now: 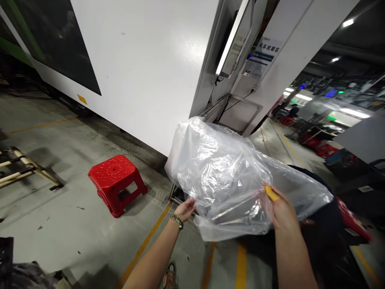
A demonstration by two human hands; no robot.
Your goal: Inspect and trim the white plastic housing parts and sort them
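glare streaks the clear plastic (215, 164); the dim right side blurs.

Factory floor here — production hall, plainly. Big white machine housing (144, 60) looms across upper frame, dark window (60, 44) at upper left. Monitor-like panel (240, 40) right of top centre, printed Chinese notice (264, 56) just beside it. Below, worn grey floor (75, 241), yellow lines (241, 267) marked across it. Red plastic stool (116, 172) near machine, left of centre. Over at right — strip lights (355, 112), blurred equipment (361, 138), lamps (348, 23) under dark ceiling (361, 44).
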